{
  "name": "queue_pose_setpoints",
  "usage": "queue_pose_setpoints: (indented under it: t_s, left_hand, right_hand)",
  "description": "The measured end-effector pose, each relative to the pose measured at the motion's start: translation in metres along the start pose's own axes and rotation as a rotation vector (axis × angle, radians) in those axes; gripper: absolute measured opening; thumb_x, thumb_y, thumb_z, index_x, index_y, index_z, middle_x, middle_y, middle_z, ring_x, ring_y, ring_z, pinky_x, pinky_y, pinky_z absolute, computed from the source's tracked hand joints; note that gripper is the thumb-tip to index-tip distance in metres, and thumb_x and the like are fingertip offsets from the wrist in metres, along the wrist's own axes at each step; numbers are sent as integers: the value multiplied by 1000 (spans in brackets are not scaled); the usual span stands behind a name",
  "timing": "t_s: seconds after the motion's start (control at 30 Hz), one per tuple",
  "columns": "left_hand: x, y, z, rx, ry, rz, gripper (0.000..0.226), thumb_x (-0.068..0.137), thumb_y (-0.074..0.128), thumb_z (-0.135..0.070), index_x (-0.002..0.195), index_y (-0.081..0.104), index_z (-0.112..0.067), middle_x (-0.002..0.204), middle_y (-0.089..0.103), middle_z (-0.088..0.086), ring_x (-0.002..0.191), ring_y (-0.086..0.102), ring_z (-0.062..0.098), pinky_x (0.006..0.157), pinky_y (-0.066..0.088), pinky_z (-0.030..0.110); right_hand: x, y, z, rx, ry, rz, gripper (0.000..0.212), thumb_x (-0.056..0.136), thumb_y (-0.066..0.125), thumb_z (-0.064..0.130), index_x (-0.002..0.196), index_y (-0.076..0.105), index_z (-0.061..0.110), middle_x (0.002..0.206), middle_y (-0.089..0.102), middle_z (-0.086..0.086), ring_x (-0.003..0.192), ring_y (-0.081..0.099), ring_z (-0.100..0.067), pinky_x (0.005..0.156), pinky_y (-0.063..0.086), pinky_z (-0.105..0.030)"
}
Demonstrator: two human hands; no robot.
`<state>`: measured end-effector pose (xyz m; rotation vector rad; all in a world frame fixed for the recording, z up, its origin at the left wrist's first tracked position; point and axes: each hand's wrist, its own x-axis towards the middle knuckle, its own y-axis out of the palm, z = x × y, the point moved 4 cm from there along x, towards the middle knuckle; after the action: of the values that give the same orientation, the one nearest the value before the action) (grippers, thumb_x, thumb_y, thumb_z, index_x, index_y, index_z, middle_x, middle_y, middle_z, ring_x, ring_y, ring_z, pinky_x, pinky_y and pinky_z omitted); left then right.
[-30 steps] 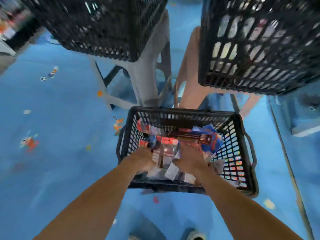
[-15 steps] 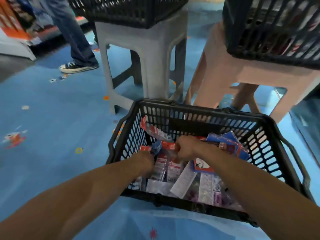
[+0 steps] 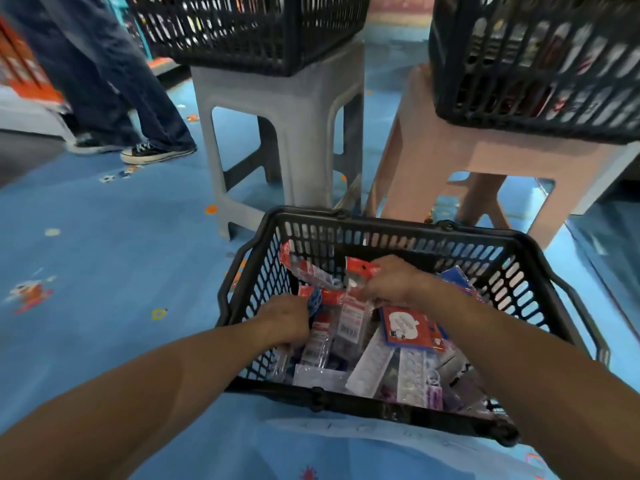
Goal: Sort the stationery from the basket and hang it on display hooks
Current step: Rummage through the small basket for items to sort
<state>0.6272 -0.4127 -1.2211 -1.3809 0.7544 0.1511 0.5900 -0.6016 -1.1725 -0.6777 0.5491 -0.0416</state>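
The fingers point(image 3: 367, 292) of the right hand point(image 3: 393, 282) are curled round a bunch of red-topped packets point(image 3: 362, 268), pinching them by their card tops while the clear bodies hang down into the basket point(image 3: 381, 226), which sits on the blue floor point(image 3: 104, 271). The left hand point(image 3: 285, 318) is pushed in among the loose packets point(image 3: 372, 370) beside it, fingers bent under; I cannot tell whether they hold anything.

Several packets are held at once, so one could slide out of the pinch and drop back or go over the rim. The hanging bodies lie against the pile, so a quick lift may drag others up, or bend or tear a card top, which would spoil it for a hook. The grey stool point(image 3: 287, 109) and pink stool point(image 3: 450, 157) stand close behind, each carrying another basket, which a rising arm might knock.
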Motion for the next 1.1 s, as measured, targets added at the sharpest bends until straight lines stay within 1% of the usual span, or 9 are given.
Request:
queue_pose_setpoints:
  t_s: [0.1,0.23,0.33,0.5,0.6,0.7,0.9,1.03,1.1]
  left_hand:
    - [0,-17,2,54,62,-113,27,88,62,-31,104,66,-9,87,63,5,79,61,21,75,60,33]
    - [4,-36,5,-213,140,-184,41,96,47,-49,90,61,-11,94,68,7,81,61,22,71,50,31]
    - [0,-45,1,-494,259,-233,34,101,53,-42,73,50,-22,78,58,0,74,57,16,65,45,25]
    - [-8,-49,-12,-933,342,-177,21,103,55,-30,88,46,-18,72,46,0,63,44,14,57,40,31]
    - [-9,-47,-21,-1065,320,-109,21,101,58,-34,96,48,-17,85,56,8,77,60,23,72,61,46]
    - [-9,-43,-23,-1284,259,-4,18,101,60,-25,110,49,-13,108,68,14,101,72,30,84,63,52]
    - [-9,-42,-21,-1528,211,114,32,100,61,-10,128,45,-10,114,70,18,98,75,29,83,63,50]
    - [-13,-48,-22,-1576,326,192,22,101,48,-7,116,64,-6,109,69,16,104,66,33,96,57,58]
    - [-14,-49,-20,-1600,341,212,25,99,45,-8,115,64,-5,104,66,14,101,64,32,96,56,58]
  right_hand:
    - [-5,-9,0,196,22,-49,18,82,80,2,71,66,7,71,69,-15,60,66,-20,49,52,-22]
    - [-6,-12,-3,374,49,-66,15,89,71,3,76,64,6,59,67,-9,50,63,-19,54,54,-30]
    - [-10,-13,2,442,21,-113,7,92,70,11,89,69,5,83,75,-15,65,72,-19,58,57,-29]
    - [-10,2,9,652,18,-49,17,94,70,14,107,69,4,97,75,-20,83,76,-29,76,63,-48]
    - [-11,4,15,728,15,-23,22,98,68,18,112,68,1,94,74,-15,80,73,-22,68,63,-36]
    - [-9,3,18,777,-5,64,19,96,68,16,109,72,2,98,75,-13,88,72,-19,79,62,-35]
    - [-10,1,12,718,-27,2,26,86,73,-5,111,66,-5,106,74,-19,89,74,-24,70,59,-28]
    - [-12,1,12,656,-21,3,24,84,81,12,104,72,2,98,78,-13,93,75,-28,86,61,-44]
    - [-13,2,13,693,-30,23,17,87,79,15,101,71,7,94,78,-10,85,75,-24,79,60,-41]
